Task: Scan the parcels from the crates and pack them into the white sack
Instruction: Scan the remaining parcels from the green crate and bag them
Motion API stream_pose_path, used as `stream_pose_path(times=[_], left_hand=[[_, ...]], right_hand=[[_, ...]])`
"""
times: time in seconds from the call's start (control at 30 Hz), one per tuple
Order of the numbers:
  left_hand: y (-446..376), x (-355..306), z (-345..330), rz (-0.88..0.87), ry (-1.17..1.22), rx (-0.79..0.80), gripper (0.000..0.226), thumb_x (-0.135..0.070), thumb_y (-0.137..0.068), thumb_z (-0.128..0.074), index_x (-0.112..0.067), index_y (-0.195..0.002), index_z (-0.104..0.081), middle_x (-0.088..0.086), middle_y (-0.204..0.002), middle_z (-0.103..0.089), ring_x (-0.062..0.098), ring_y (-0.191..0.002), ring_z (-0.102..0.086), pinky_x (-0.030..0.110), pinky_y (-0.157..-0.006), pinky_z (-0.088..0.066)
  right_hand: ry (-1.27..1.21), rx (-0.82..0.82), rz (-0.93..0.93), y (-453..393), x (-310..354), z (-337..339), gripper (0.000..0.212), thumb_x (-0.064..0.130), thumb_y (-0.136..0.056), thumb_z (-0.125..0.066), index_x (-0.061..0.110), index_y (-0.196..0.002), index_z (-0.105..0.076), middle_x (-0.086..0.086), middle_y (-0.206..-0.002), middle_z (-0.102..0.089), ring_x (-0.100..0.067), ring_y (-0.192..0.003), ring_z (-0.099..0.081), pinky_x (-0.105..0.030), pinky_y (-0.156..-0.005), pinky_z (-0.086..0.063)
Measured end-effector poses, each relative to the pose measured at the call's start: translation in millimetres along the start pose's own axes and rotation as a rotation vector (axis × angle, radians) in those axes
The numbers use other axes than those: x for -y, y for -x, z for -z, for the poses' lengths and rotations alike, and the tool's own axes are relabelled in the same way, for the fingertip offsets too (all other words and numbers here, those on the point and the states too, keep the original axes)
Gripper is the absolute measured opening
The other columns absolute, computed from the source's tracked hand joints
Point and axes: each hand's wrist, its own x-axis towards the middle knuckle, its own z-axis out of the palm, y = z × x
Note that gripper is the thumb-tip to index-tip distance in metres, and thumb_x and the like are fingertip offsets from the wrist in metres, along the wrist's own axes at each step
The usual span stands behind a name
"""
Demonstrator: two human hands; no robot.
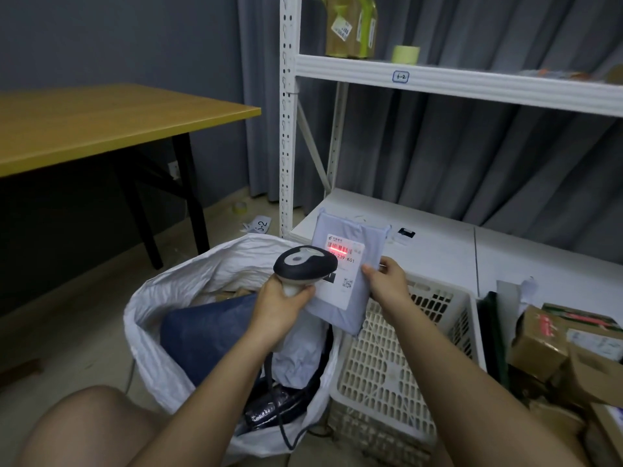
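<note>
In the head view, a scanner [305, 264] was gripped by the left hand [281, 299], its red beam cast on the label of a grey parcel [347, 274] pinched by the right hand [387, 281] above the sack [161, 291] and crate [387, 358]. With so light a pinch, the parcel could be tilted and the scan missed.

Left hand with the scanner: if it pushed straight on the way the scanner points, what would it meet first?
Probably the grey parcel that the right hand holds: the left hand aims the barcode scanner at its label, where the red beam falls. The gap is hard to judge.
</note>
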Motion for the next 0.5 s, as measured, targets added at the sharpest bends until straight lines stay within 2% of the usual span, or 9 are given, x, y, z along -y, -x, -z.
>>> stream_pose_path(times=[0.23,0.37,0.43,0.5], left_hand=[[0.4,-1.5,1.5,-0.01,0.021,-0.005,0.027,-0.013,-0.084,-0.07,-0.007,-0.109,-0.066,0.004,-0.101,-0.07,0.015,-0.095,-0.064,0.022,-0.075,-0.045],[-4.3,6.2,10.2,0.018,0.027,-0.028,0.026,-0.017,-0.084,-0.071,-0.005,-0.106,-0.066,0.007,-0.097,-0.07,0.015,-0.087,-0.063,0.021,-0.069,-0.043],[-9.6,12.8,20.6,0.043,0.066,-0.067,0.019,-0.019,-0.084,-0.071,-0.01,-0.101,-0.067,0.002,-0.091,-0.069,0.012,-0.082,-0.061,0.02,-0.064,-0.043],[-17.2,20.0,35.3,0.054,0.125,-0.113,0.012,-0.018,-0.085,-0.071,-0.023,-0.093,-0.064,-0.006,-0.088,-0.067,0.009,-0.083,-0.062,0.019,-0.066,-0.045]], right_hand=[[-0.012,0.022,0.007,-0.8,0.4,-2.3,0.018,0.011,-0.097,-0.054,0.011,-0.115,-0.052,-0.004,-0.102,-0.059,-0.022,-0.094,-0.06,-0.043,-0.09,-0.052],[-0.013,0.029,0.017,-4.2,-2.4,-6.5,0.018,0.011,-0.097,-0.056,0.011,-0.114,-0.053,-0.005,-0.104,-0.06,-0.024,-0.097,-0.061,-0.044,-0.091,-0.053],[-0.002,0.035,0.048,-6.9,-4.4,-12.3,0.016,0.01,-0.096,-0.057,0.013,-0.11,-0.052,-0.002,-0.102,-0.06,-0.025,-0.099,-0.061,-0.044,-0.09,-0.053],[0.056,0.053,0.1,-8.5,-6.1,-22.5,0.015,0.011,-0.095,-0.057,0.016,-0.107,-0.05,0.003,-0.099,-0.057,-0.023,-0.097,-0.061,-0.041,-0.086,-0.053]])
